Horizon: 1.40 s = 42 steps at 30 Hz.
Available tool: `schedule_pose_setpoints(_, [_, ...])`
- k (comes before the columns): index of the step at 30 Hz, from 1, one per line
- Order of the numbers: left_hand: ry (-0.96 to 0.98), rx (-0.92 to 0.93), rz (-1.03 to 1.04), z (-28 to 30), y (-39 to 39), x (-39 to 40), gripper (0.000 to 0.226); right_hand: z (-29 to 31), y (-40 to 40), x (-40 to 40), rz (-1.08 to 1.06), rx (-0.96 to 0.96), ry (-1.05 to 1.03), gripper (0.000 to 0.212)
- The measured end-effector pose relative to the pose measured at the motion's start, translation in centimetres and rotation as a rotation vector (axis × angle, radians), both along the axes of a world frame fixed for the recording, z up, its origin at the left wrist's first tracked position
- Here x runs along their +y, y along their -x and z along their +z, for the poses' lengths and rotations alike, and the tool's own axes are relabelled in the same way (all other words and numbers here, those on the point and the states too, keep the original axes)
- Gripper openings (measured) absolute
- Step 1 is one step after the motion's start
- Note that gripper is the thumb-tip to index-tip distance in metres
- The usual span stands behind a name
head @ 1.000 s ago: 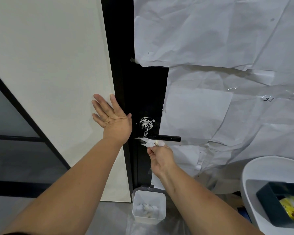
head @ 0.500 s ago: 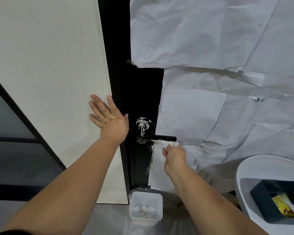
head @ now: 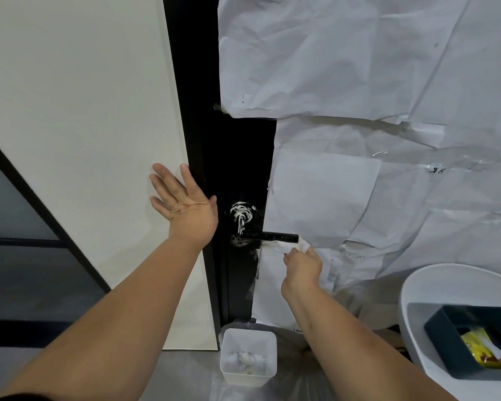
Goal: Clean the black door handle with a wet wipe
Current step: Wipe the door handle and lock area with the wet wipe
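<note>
The black door handle (head: 272,235) juts out to the right from a black door strip (head: 237,157). White smears cover its neck and round base (head: 240,214). My right hand (head: 301,269) pinches a crumpled white wet wipe (head: 291,246) against the underside and free end of the lever. My left hand (head: 182,202) lies flat with fingers spread on the white panel (head: 84,111), just left of the handle.
Crumpled white paper (head: 359,68) covers the door to the right of the handle. A small white bin (head: 248,340) with used wipes stands on the floor below. At the lower right is a white round tub (head: 422,287) holding a dark box (head: 446,328) with a yellow packet (head: 485,351).
My right hand has slid the wipe rightward along the lever, from near the base to its free end. My left hand has stayed flat on the panel.
</note>
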State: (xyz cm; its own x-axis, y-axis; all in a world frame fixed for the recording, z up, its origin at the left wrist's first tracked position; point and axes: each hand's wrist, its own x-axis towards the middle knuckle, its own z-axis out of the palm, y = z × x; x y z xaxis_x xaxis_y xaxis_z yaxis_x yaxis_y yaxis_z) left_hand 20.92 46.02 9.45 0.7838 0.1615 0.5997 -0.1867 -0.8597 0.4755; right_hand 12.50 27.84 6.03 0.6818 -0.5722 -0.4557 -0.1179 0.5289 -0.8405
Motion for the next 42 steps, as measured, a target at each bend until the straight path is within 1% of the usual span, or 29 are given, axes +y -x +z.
schedule_pose_setpoints(2, [0.000, -0.002, 0.000, 0.0, 0.0, 0.0, 0.088, 0.3, 0.0, 0.2, -0.018, -0.023, -0.138, 0.035])
schedule_pose_setpoints(4, [-0.004, 0.002, 0.001, 0.0, 0.0, 0.0, 0.088, 0.6, -0.2, 0.7, -0.028, -0.037, -0.229, 0.030])
schedule_pose_setpoints(7, [-0.005, 0.005, -0.002, 0.0, 0.1, 0.0, 0.088, 1.0, -0.5, 2.2, 0.024, -0.040, -0.346, 0.023])
schedule_pose_setpoints(15, [-0.009, 0.018, 0.002, -0.2, -0.1, 0.0, 0.088, 1.0, -1.8, 5.6, 0.220, -0.003, -0.381, 0.027])
schedule_pose_setpoints(19, [-0.014, 0.003, 0.022, -0.2, -0.1, 0.0, 0.090, 2.0, -1.3, 6.3, 0.375, -0.015, -0.318, 0.026])
schedule_pose_setpoints(22, [-0.007, 0.007, 0.027, -0.1, -0.1, -0.1, 0.093, 3.0, 0.1, 6.4, 0.517, 0.008, -0.135, 0.030])
schedule_pose_setpoints(24, [-0.004, 0.010, 0.033, -0.1, -0.1, -0.1, 0.093, 3.0, 0.9, 6.4, 0.571, 0.009, 0.104, 0.030])
schedule_pose_setpoints(25, [-0.005, 0.012, 0.034, -0.1, -0.1, -0.1, 0.092, 3.0, 1.2, 6.1, 0.565, -0.008, 0.282, 0.026])
schedule_pose_setpoints(27, [-0.011, 0.020, 0.023, -0.1, -0.1, 0.0, 0.090, 2.7, 1.1, 5.3, 0.514, -0.081, 0.736, 0.013])
schedule_pose_setpoints(29, [-0.018, 0.023, 0.010, -0.1, -0.1, 0.0, 0.089, 2.6, 0.3, 4.0, 0.426, -0.150, 1.135, 0.016])
schedule_pose_setpoints(31, [-0.013, 0.019, 0.002, -0.2, -0.1, 0.0, 0.088, 2.5, -0.4, 3.1, 0.417, -0.217, 1.421, 0.014])
schedule_pose_setpoints(33, [-0.006, 0.013, 0.010, -0.2, -0.1, 0.0, 0.088, 2.2, -0.7, 2.8, 0.507, -0.178, 1.698, 0.025])
schedule_pose_setpoints(34, [-0.005, 0.010, 0.015, -0.2, -0.1, 0.0, 0.088, 1.9, -0.7, 2.9, 0.554, -0.137, 1.799, 0.031])
schedule_pose_setpoints(35, [-0.008, 0.008, 0.018, -0.3, -0.1, 0.0, 0.088, 1.9, -0.7, 2.9, 0.572, -0.108, 1.865, 0.034])
schedule_pose_setpoints(37, [-0.016, 0.008, 0.018, -0.3, -0.1, 0.0, 0.087, 2.0, -0.9, 3.2, 0.580, -0.079, 1.931, 0.034])
schedule_pose_setpoints(42, [-0.024, -0.006, 0.018, -0.3, -0.1, -0.1, 0.088, 2.5, -1.4, 4.5, 0.597, -0.092, 1.948, 0.032])
